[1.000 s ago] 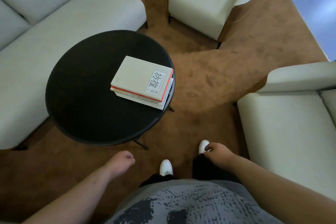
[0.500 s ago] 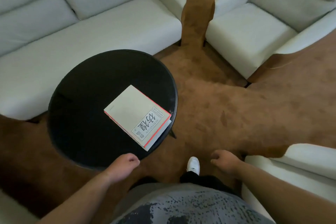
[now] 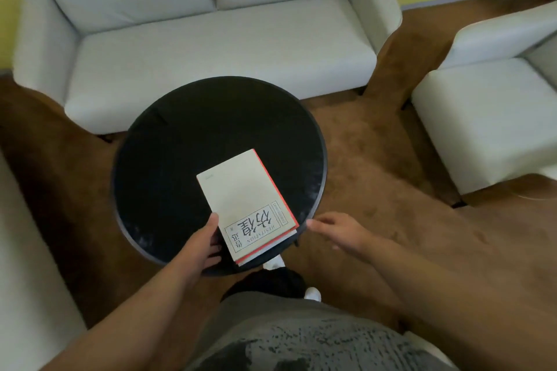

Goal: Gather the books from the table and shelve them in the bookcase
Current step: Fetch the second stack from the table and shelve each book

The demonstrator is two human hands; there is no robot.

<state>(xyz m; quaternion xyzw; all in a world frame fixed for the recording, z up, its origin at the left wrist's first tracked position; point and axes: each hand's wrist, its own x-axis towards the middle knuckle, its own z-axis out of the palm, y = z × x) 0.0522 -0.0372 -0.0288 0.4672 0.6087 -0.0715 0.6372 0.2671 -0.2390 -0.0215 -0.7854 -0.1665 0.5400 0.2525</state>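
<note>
A small stack of books (image 3: 250,199) lies on the near side of a round black table (image 3: 180,141). The top book is cream with a red edge and black characters on its cover. My left hand (image 3: 202,245) reaches over the table's near rim, with the thumb and fingers against the stack's left edge. To the right, my right hand (image 3: 333,230) has its fingers stretched out, the fingertips just short of the stack's right corner. The bookcase is out of view.
A pale sofa (image 3: 211,27) stands behind the table and a pale armchair (image 3: 494,111) at the right. Another pale seat (image 3: 27,265) sits at the left edge. Brown carpet (image 3: 376,166) runs between them. My feet in white shoes (image 3: 312,294) are just below the table.
I have stepped round to face the sofa. Both hands rose from my sides to the stack: the left now touches its left edge, the right has opened and neared its right corner.
</note>
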